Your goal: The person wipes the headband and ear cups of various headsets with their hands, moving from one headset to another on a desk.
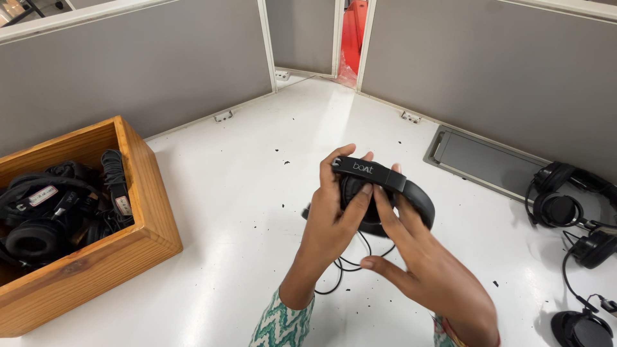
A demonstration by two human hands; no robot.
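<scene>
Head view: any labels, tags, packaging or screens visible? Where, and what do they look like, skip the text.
Printed mark: pale lettering on the black band of the headphones that both hands hold at centre.
Tag: small white rectangle with some red, on black headphones inside the wooden box, left.
Tag: small pale slip with red on a coiled black cable near the box's right wall.
No packages, signs or screens in view.
</scene>
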